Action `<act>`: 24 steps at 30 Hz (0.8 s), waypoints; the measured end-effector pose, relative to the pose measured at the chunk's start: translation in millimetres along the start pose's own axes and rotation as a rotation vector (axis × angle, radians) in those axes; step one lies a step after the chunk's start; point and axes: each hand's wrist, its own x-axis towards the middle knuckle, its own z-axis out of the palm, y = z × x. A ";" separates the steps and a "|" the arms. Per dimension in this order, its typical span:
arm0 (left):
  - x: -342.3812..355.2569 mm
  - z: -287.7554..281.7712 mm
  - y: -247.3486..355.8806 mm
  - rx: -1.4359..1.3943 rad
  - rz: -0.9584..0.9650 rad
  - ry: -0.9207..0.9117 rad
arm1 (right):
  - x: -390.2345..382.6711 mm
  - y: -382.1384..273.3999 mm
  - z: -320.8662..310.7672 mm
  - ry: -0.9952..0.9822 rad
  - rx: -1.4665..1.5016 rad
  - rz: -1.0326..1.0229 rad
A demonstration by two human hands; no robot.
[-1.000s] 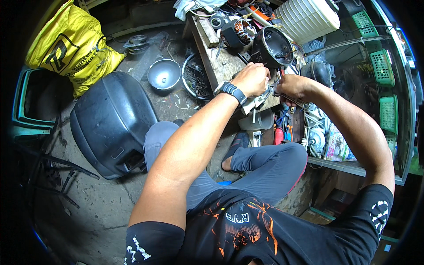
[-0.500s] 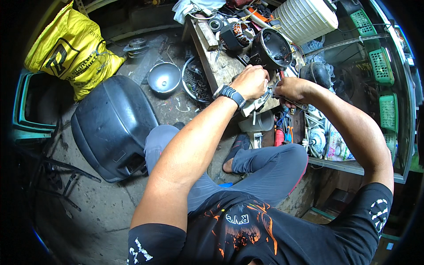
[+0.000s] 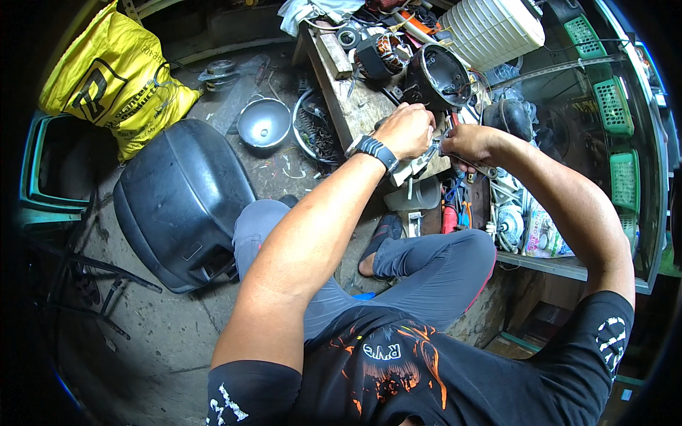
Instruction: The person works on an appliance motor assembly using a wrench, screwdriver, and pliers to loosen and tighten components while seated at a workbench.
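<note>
Silvery metal shows at the right hand (image 3: 469,143), whose fingers are curled in around a metal tool (image 3: 486,170); its end pokes out below the knuckles, over the near edge of the bench (image 3: 364,106). The left hand (image 3: 406,130), a dark watch (image 3: 375,151) on its wrist, sits just beside it with fingers bent downward; its back hides the fingertips, so whether they pinch anything I cannot tell. Below the left hand a pale block-like piece (image 3: 410,169) juts from the bench edge.

Right behind the hands stands a round black housing (image 3: 435,77), its hollow side up. To its left lies a motor part with copper windings (image 3: 384,55), then a wooden block (image 3: 333,55). A white ribbed bucket (image 3: 495,32) leans at the back.

Under the near edge are a translucent tub (image 3: 419,196) and a red-handled tool (image 3: 449,219). On the floor to the left, a metal bowl (image 3: 263,123) is beside a basin of small dark parts (image 3: 316,130). Farther out are a large black plastic case (image 3: 181,202) and a yellow bag (image 3: 117,85). On the far right, green baskets (image 3: 614,107) line a glass-sided cabinet (image 3: 643,284).
</note>
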 end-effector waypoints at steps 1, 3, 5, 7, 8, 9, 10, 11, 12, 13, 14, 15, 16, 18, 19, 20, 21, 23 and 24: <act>-0.2 2.8 -2.1 -0.005 0.011 0.038 | 1.4 0.3 -0.2 0.008 -0.020 0.005; -1.0 2.8 -3.9 -0.006 0.020 0.049 | -0.1 -2.9 -0.1 0.024 -0.056 0.016; -1.3 0.3 -3.4 0.004 0.010 0.014 | -4.4 -10.1 0.3 0.028 -0.011 0.040; -0.3 -4.3 -0.7 0.025 -0.020 -0.067 | -9.5 -17.9 1.2 0.025 0.065 0.076; -0.1 -4.6 0.3 0.022 -0.015 -0.069 | -9.6 -16.7 0.2 0.030 0.034 0.067; 0.1 -4.9 1.4 0.018 -0.010 -0.070 | -9.1 -15.2 -1.4 0.036 0.002 0.058; 0.2 -5.1 2.3 0.015 -0.005 -0.072 | -8.8 -13.6 -2.2 0.042 -0.029 0.050; 0.0 -5.3 1.7 0.017 -0.005 -0.069 | -8.3 -13.0 -1.4 0.046 -0.055 0.024; -0.2 -5.5 1.2 0.018 -0.005 -0.066 | -8.0 -12.0 0.0 0.051 -0.081 -0.001; -0.4 -5.5 0.7 0.019 -0.004 -0.063 | -7.4 -11.0 1.2 0.055 -0.106 -0.026; -0.3 -5.5 1.2 0.016 -0.008 -0.064 | -6.4 -7.4 1.4 0.053 -0.098 -0.040; -0.2 -5.6 1.7 0.013 -0.011 -0.065 | -5.6 -3.6 1.7 0.052 -0.091 -0.055; -0.3 -5.7 2.2 0.010 -0.014 -0.067 | -4.9 0.0 1.4 0.050 -0.083 -0.069; -0.5 -6.5 2.1 0.011 -0.021 -0.069 | -5.7 -5.7 -2.1 0.029 -0.159 -0.048; -0.6 -6.8 2.2 0.011 -0.025 -0.070 | -6.2 -8.6 -3.7 0.018 -0.196 -0.037; -1.1 -7.4 2.2 0.008 -0.024 -0.069 | -10.6 -13.9 -2.1 0.048 -0.152 0.004; -1.6 -8.0 2.3 0.005 -0.024 -0.067 | -9.5 -13.5 -2.1 0.039 -0.135 0.006; -1.6 -8.5 2.6 -0.002 -0.015 -0.064 | -5.2 -11.0 -2.0 0.020 -0.104 0.011; -1.2 -8.3 3.0 -0.005 -0.006 -0.062 | -3.5 -7.7 -1.6 0.022 -0.100 -0.001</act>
